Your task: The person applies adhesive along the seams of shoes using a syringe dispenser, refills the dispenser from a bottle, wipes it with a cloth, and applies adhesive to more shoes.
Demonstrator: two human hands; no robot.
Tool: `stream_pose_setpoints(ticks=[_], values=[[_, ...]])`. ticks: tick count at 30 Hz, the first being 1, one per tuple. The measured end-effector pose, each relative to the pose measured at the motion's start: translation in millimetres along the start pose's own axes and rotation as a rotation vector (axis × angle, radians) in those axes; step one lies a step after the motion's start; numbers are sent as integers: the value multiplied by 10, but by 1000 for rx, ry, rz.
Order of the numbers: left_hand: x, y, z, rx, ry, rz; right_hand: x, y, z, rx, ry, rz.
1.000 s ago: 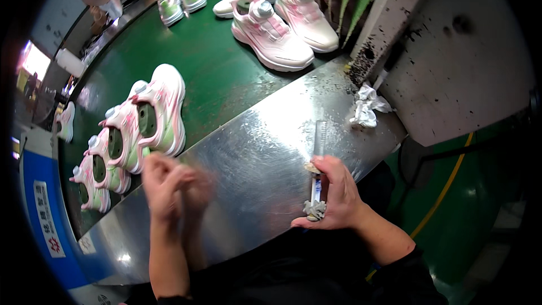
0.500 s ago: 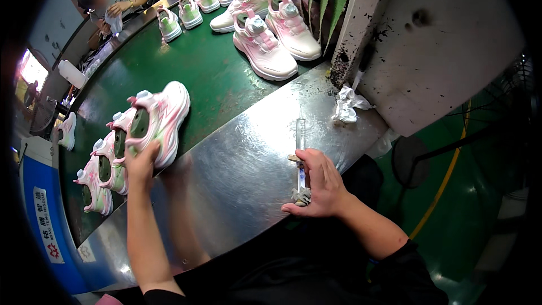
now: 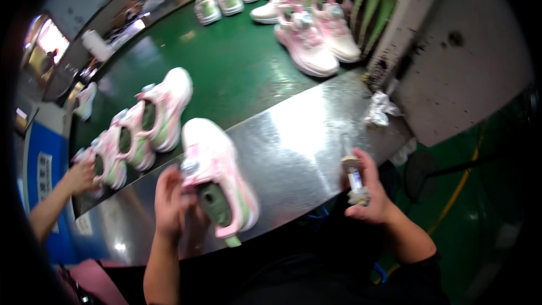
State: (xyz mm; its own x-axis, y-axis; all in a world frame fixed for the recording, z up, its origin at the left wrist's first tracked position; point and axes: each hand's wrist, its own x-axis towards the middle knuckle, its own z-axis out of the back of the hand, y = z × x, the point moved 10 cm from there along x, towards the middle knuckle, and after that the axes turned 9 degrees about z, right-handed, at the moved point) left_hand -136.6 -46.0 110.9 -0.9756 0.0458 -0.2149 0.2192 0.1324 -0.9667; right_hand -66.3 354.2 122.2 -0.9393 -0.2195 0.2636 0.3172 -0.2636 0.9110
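Note:
My left hand (image 3: 171, 200), blurred by motion, is closed at the collar of a pink, white and green sneaker (image 3: 217, 164). The sneaker tilts over the front of the steel ledge, toe pointing away and its green insole showing. A round dial sits on its tongue, beside my fingers. Over on the right, my right hand (image 3: 372, 195) is wrapped round a syringe (image 3: 354, 179) with a brownish flange and a grey, crumpled wad at its lower end. The syringe's clear upper part is smeared and hard to make out.
A row of similar sneakers (image 3: 161, 107) stands on the green belt (image 3: 226, 68); a co-worker's hand (image 3: 79, 178) touches its near end. More sneakers (image 3: 307, 45) stand at the back. Crumpled paper (image 3: 381, 108) lies on the steel ledge (image 3: 293, 130) by a grey panel (image 3: 468, 51).
My left hand has brought the sneaker from the belt toward me, over the ledge. My view has shifted left. Another person's hand has come in at the left.

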Motion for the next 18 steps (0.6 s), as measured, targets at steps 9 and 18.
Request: stream_pose_setpoints(ticks=[9,18], values=[[1119,-85,-178,495,9,211,3,385,-186,217,38,-205],[182,-667,-732,-425,391,-156,526,1097,-523,914,66,7]])
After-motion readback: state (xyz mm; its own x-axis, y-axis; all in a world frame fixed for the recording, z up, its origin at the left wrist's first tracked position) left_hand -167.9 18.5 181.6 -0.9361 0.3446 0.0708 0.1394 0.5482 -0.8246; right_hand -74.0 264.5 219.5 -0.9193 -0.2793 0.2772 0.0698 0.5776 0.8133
